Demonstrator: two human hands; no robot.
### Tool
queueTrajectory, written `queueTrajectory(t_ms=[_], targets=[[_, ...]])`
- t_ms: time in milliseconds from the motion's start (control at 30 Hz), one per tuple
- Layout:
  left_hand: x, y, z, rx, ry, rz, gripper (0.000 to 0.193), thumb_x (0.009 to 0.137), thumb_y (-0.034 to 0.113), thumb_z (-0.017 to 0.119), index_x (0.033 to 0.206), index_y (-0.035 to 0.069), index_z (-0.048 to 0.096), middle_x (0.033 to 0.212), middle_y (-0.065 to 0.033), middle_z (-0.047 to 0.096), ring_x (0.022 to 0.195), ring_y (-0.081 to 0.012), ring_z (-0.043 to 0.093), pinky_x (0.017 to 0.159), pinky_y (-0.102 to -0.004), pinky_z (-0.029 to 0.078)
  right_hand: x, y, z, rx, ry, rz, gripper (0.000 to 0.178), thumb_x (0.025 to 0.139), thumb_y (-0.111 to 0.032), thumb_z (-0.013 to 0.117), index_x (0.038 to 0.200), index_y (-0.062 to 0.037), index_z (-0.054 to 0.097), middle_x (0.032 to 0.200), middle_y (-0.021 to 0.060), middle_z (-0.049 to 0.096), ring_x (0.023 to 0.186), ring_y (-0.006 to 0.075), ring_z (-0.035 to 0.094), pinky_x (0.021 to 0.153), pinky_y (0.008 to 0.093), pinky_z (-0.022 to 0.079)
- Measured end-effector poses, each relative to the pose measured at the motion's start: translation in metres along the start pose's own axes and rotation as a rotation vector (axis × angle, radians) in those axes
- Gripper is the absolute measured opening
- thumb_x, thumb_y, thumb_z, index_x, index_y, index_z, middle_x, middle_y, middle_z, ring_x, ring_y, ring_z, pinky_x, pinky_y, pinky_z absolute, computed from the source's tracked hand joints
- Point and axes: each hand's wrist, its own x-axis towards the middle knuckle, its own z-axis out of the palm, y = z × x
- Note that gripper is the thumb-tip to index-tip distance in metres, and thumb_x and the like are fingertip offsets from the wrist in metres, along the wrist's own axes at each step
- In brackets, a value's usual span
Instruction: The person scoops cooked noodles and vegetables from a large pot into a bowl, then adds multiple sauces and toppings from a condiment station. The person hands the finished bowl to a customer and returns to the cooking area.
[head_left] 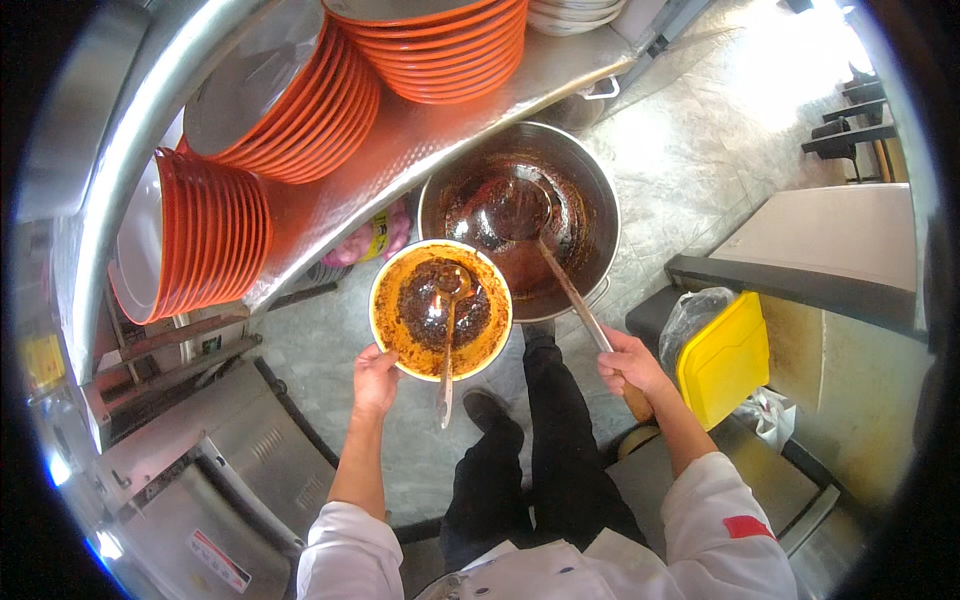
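Note:
My left hand (376,378) grips the rim of a round bowl (390,300), its thumb over the edge. Dark, oily sauce with chili bits coats the bowl's yellow-stained inside, and a metal spoon (447,360) leans in it, handle over the near rim. My right hand (630,364) is closed around the long handle of a ladle (572,290). The ladle's head dips into a deep metal stockpot (601,215) standing just beyond the bowl. Dark red-brown sauce (497,268) lies in the pot and smears its walls. The bowl overlaps the pot's near left edge.
Orange-sided plates or bowls (215,235) stand in several tall stacks on a steel shelf (400,165) at upper left. A yellow lid or bin (728,360) with plastic bags is close beside my right forearm. Steel equipment (240,450) stands at lower left, and grey tiled floor (650,150) shows beyond the pot.

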Motion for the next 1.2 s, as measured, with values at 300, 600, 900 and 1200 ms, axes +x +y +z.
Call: queueTrajectory(t_ms=[300, 600, 900, 1200], targets=[[0.009, 0.005, -0.003, 0.039, -0.079, 0.004, 0.017, 0.082, -0.005, 0.050, 0.091, -0.001, 0.064, 0.092, -0.0100, 0.067, 0.080, -0.0206, 0.064, 0.072, -0.0399, 0.055, -0.018, 0.007, 0.002, 0.067, -0.011, 0.018, 0.058, 0.087, -0.002, 0.051, 0.139, -0.0213, 0.037, 0.065, 0.0032, 0.046, 0.044, 0.0114, 0.040, 0.038, 0.0264, 0.036], [0.011, 0.010, -0.003, 0.052, -0.067, -0.059, 0.017, 0.084, -0.004, 0.048, 0.096, -0.003, 0.061, 0.097, -0.0149, 0.065, 0.084, -0.0268, 0.065, 0.075, -0.0475, 0.055, 0.000, 0.007, 0.009, 0.100, 0.075, 0.030, 0.055, 0.086, -0.002, 0.052, 0.137, -0.0192, 0.039, 0.064, 0.0034, 0.047, 0.045, 0.0112, 0.040, 0.038, 0.0270, 0.036], [0.010, 0.010, 0.009, 0.074, -0.079, -0.046, 0.015, 0.085, -0.003, 0.049, 0.095, -0.004, 0.060, 0.095, -0.0147, 0.065, 0.083, -0.0247, 0.065, 0.073, -0.0465, 0.056, -0.126, -0.014, 0.040, 0.027, 0.057, -0.041, 0.066, 0.082, 0.004, 0.049, 0.141, -0.0196, 0.032, 0.060, 0.0038, 0.045, 0.040, 0.0118, 0.039, 0.037, 0.0269, 0.036], [0.022, 0.003, 0.015, 0.073, -0.069, -0.060, 0.013, 0.085, -0.002, 0.050, 0.095, -0.003, 0.059, 0.094, -0.0137, 0.065, 0.080, -0.0236, 0.065, 0.072, -0.0440, 0.057, -0.186, 0.002, 0.110, -0.012, -0.099, 0.063, 0.072, 0.083, 0.006, 0.049, 0.145, -0.0195, 0.023, 0.059, 0.0019, 0.044, 0.044, 0.0114, 0.042, 0.041, 0.0268, 0.037]])
